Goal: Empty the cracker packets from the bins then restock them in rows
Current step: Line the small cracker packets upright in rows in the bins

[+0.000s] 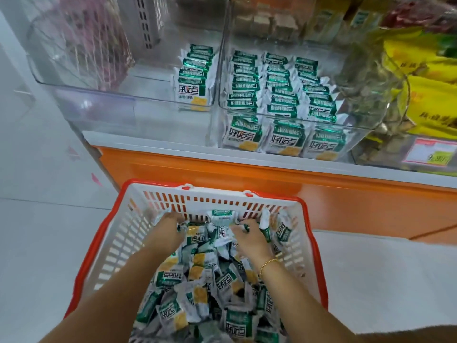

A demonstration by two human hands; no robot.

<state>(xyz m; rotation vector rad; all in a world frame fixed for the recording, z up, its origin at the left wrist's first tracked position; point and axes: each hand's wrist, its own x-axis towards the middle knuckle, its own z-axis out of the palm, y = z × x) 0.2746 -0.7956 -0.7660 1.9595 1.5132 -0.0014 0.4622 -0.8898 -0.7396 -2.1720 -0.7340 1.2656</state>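
In the basket [116, 243], left hand [168, 230] and right hand [249, 238] curl their fingers round loose cracker packets [197, 271]. Restocking step: next, stand them beside the single row [195, 78] in the left bin [111, 100]; the right bin [363, 115] looks full

Green and white across the cracker packets [197, 273], each with bold black lettering and a yellow cracker patch at one end; silver-grey on the turned-over backs. Same green-topped wrappers as repeating green bands inside the clear, colourless bins [103, 92]. White slotted grid on the walls of the basket [118, 246], red-orange around its rim and handles. Bright orange on the shelf front [272, 179] under a white ledge. Yellow with dark print on the bags [430, 100] at far right. Red border, white field and a yellow-green strip on the price tag [430, 152]. Gold on the bracelet [268, 263]. Pale grey-white on the floor [37, 231], with two pink marks.
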